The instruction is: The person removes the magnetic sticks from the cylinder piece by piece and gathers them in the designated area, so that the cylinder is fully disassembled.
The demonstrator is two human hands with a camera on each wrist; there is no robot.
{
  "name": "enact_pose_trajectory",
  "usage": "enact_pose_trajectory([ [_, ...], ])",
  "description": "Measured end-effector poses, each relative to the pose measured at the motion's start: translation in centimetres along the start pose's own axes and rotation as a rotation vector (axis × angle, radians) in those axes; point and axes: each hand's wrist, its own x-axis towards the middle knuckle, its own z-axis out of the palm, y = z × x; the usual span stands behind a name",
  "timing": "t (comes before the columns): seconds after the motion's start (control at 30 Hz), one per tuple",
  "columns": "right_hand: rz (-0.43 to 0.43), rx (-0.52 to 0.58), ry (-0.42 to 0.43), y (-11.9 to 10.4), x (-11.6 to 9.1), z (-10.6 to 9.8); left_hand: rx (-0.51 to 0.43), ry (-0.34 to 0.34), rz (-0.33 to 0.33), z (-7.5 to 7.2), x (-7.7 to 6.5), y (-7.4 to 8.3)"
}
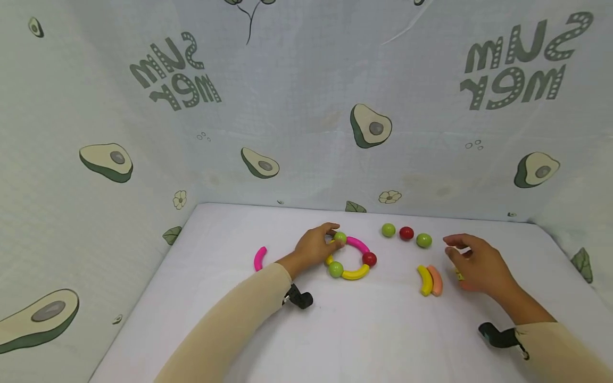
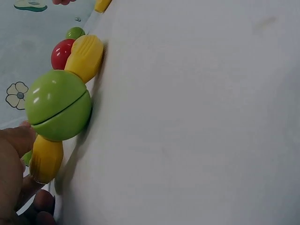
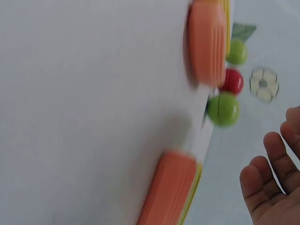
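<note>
One green ball (image 1: 340,238) in a ring (image 1: 356,274) near the tabletop's (image 1: 378,330) far edge: left hand (image 1: 313,246) pinches it. Right hand (image 1: 482,267), fingers released, hides much of an orange piece (image 3: 168,190) that right-wrist view bares.

Up and to the right of the central avocado print (image 1: 371,126), big letters on the hanging cloth (image 1: 306,80): it's a grey SUMMER (image 1: 524,56), SUM stacked over MER, running mirror-reversed, right to left! Across to the avocado's upper left, here's a second SUMMER (image 1: 173,65) on the same cloth, backwards again, looking smaller and sitting at a slant!
</note>
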Motion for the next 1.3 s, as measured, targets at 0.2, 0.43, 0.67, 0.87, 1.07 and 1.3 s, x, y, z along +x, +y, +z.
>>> enact_pose_trajectory([
  [0.2,-0.067,0.049,-0.076,-3.3,0.1,1.7,-0.05,-0.038,0.065,-0.7,-0.3,-0.8],
  [0.43,-0.137,0.042,-0.128,-6.2,0.7,4.2,-0.044,-0.069,0.12,-1.6,-1.5,-1.4],
  [0.67,-0.199,0.022,-0.214,-8.9,1.2,6.5,0.029,-0.098,0.202,-2.2,-2.7,-1.8],
  [0.87,-0.255,0.018,-0.284,-10.7,1.8,7.9,0.061,-0.114,0.263,-2.4,-3.3,-2.2],
  [1.07,-0.293,0.021,-0.32,-11.9,2.3,8.7,0.145,-0.147,0.344,-2.4,-3.2,-2.7],
  [1.3,-0.367,0.011,-0.36,-12.7,3.2,9.9,0.201,-0.173,0.4,-2.5,-3.2,-2.5],
])
